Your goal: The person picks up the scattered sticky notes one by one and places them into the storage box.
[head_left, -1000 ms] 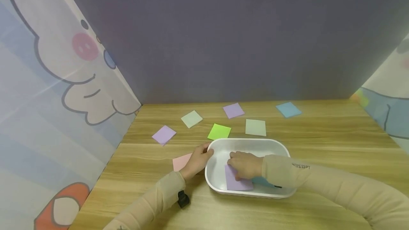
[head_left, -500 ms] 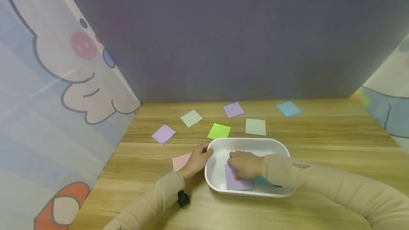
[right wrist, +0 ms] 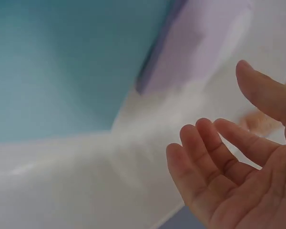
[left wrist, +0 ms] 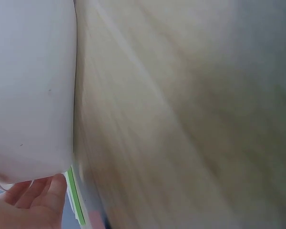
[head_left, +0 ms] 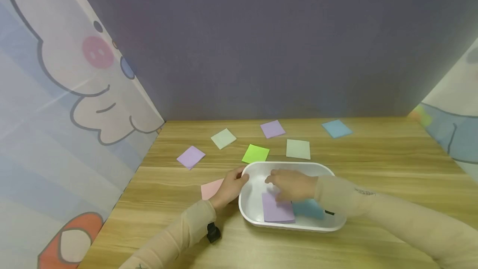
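Note:
A white plastic basin stands on the wooden table in the head view. My left hand grips its left rim, thumb on the edge; the left wrist view shows those fingers against the outer wall. Inside the basin lie a purple sticky-note pad and, to its right, a blue sticky-note pad, partly under my right sleeve. Above the purple pad is my right hand, holding nothing. In the right wrist view its fingers are loosely bent, thumb apart, clear of both pads.
Beyond the basin lie a lime-green pad, two pale green pads, two purple pads and a blue pad. A pink pad is partly under the left hand. A dark panel stands behind the table.
My right hand has let go of the purple pad and moved slightly right and away from it, leaving it in the basin. More of the blue pad shows. The left hand stays put.

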Available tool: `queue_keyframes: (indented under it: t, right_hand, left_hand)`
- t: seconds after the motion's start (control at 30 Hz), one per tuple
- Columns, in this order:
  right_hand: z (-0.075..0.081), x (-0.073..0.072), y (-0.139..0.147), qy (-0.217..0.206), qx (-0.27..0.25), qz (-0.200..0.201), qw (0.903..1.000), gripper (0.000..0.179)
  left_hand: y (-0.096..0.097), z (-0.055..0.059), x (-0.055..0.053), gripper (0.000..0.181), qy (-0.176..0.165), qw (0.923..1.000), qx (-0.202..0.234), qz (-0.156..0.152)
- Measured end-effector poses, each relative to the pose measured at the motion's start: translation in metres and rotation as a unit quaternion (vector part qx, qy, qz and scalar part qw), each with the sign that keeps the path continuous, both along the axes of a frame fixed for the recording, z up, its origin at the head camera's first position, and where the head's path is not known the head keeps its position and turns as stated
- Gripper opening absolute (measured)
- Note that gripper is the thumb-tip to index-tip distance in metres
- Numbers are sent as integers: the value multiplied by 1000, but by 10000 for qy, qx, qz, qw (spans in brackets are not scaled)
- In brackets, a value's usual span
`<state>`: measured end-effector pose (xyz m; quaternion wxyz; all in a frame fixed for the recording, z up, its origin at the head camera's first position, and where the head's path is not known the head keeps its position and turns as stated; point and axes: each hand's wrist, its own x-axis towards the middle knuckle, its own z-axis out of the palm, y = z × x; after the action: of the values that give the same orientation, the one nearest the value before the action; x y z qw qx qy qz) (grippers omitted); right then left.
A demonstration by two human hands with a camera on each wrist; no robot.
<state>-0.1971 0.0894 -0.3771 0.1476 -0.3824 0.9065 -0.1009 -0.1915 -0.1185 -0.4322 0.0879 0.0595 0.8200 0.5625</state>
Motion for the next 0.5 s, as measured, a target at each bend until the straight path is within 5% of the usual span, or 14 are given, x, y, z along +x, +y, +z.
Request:
queue_keyframes:
  t: [0.27, 0.5]
  right_hand:
    - [22, -11, 28, 82, -868, -221, 9959, 41]
    - [23, -21, 58, 349, -1927, -494, 9794, 29]
  left_hand:
    - [-1, -4, -1, 36, -47, 10000, -60, 40]
    - [-1, -6, -3, 38, -118, 9999, 14, 37]
